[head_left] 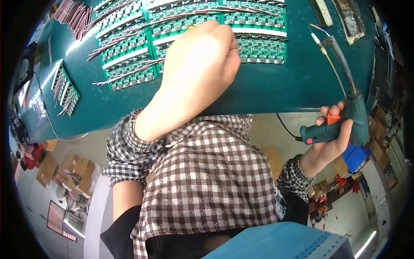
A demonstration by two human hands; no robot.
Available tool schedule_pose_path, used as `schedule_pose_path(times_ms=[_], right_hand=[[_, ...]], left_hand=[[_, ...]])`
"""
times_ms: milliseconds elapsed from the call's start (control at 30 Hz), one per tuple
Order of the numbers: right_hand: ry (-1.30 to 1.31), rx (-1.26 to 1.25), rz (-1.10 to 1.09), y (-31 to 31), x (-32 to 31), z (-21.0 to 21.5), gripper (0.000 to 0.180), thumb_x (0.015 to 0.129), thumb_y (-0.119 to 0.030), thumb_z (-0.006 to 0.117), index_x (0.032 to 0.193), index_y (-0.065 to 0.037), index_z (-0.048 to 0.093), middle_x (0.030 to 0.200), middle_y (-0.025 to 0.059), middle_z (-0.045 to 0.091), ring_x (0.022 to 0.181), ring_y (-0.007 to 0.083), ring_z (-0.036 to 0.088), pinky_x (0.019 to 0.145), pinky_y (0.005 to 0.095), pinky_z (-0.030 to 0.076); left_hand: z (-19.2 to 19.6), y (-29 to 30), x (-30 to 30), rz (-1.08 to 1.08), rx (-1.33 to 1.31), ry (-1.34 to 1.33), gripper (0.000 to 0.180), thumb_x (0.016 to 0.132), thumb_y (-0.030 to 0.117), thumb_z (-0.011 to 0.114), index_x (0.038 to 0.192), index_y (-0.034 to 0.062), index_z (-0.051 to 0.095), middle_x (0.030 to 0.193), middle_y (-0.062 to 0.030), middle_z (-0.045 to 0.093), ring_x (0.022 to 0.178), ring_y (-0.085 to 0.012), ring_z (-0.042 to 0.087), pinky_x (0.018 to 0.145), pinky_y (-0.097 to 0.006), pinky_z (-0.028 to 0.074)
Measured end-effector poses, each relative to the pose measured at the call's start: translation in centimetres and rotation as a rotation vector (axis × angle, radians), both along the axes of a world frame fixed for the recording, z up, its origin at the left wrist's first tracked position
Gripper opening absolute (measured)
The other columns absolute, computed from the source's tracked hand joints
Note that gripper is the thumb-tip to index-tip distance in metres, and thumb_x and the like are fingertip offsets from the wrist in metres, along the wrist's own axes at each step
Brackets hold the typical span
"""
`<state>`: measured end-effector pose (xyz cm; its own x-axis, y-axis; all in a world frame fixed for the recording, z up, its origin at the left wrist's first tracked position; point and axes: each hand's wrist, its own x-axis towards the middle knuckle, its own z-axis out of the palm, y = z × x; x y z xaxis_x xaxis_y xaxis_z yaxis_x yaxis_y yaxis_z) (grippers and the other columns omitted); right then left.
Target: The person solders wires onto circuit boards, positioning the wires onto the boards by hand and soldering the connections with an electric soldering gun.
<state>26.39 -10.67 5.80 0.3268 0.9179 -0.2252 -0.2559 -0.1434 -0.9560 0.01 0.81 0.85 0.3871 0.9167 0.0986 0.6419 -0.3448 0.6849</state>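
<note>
My left hand (198, 64) is closed in a fist over the rows of green circuit boards (258, 52). Whatever its fingers pinch is hidden beneath them. A small yellow bit shows at its far edge, too small to name. In my right hand (335, 146) is a green soldering gun (356, 113), gripped by its handle, with the fingers near the red trigger. Its long metal barrel points up and away, and a thin tube runs to the tip beside it. Red and black wires (125, 80) lie across the boards.
A bundle of reddish wires (73, 17) lies at the far left of the green table (276, 88). A separate small board panel (67, 90) sits nearer the left edge. Two long, worn bars (322, 13) lie at the far right. A black cord (286, 126) hangs from the soldering gun's handle.
</note>
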Motion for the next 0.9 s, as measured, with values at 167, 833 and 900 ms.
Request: schedule_pose_path(times_ms=[167,833,900], right_hand=[[-0.008,-0.043,0.012,-1.3,-1.6,0.1,0.045,0.093,-0.03,0.049,0.117,0.007,0.045,0.095,0.0128,0.059,0.087,0.0245,0.061,0.06,0.0286,0.056],[-0.351,-0.228,0.075,-2.6,-5.8,1.6,0.046,0.083,-0.026,0.06,0.11,0.011,0.051,0.084,0.0152,0.058,0.074,0.0253,0.063,0.057,0.0307,0.056],[-0.362,-0.22,0.086,-2.6,-5.8,1.5,0.045,0.083,-0.025,0.06,0.109,0.011,0.051,0.084,0.0154,0.058,0.074,0.0255,0.063,0.057,0.0308,0.056]], left_hand=[[-0.1,-0.4,0.2,0.002,0.074,0.047,0.01,0.071,0.002,0.063,0.076,0.0031,0.055,0.069,-0.009,0.054,0.063,-0.0255,0.056,0.056,-0.035,0.045],[-0.2,0.2,0.0,0.0,-0.035,-0.053,0.008,0.071,0.005,0.063,0.074,0.0041,0.055,0.067,-0.0074,0.053,0.06,-0.0214,0.054,0.054,-0.032,0.044],[-0.3,0.1,0.1,0.014,-0.027,-0.062,0.008,0.07,0.005,0.063,0.074,0.0044,0.055,0.067,-0.0073,0.053,0.06,-0.0217,0.054,0.055,-0.032,0.044]])
